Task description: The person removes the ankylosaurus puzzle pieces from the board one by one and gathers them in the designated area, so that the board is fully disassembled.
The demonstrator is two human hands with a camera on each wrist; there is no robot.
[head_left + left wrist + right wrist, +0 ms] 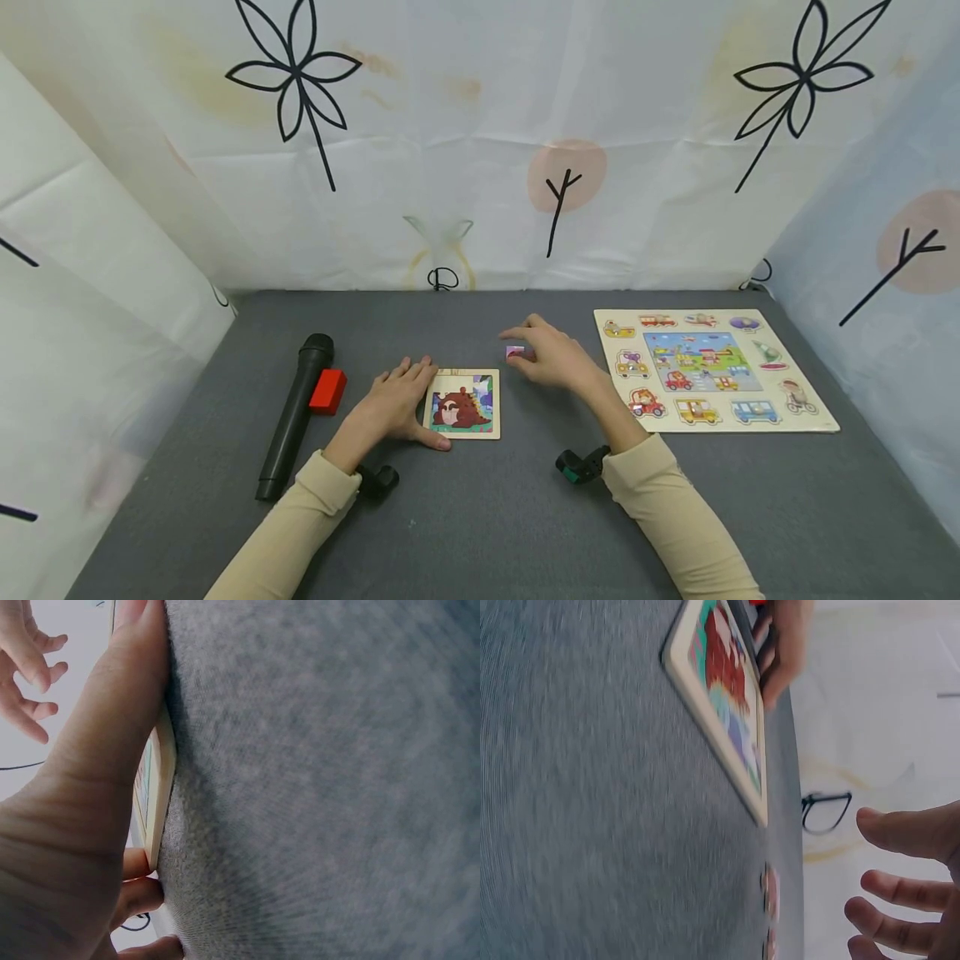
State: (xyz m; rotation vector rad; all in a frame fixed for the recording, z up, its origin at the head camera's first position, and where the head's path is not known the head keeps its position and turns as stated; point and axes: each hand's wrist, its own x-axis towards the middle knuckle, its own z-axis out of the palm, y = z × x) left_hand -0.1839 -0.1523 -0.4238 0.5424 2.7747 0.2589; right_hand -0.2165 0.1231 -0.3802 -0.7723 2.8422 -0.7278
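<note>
A small wooden jigsaw puzzle (462,404) with a red-brown spiky animal on it lies flat on the grey table. My left hand (397,404) holds it at its left side, thumb along the front edge and fingertips by the back left corner. In the right wrist view, this puzzle (724,667) has pale, pieceless room inside its frame. My right hand (551,354) hovers right of the puzzle with thumb and fingers apart, around a small pinkish-purple puzzle piece (514,351). Beyond the frame, that view shows two thin pieces (771,892) on the table, the right hand (907,892) beside them.
Left of the hands lies a black microphone (295,417), a red block (327,392) against its side. A large wooden vehicle puzzle board (705,362) occupies the right of the table. White patterned cloth (480,167) hangs behind and at both sides.
</note>
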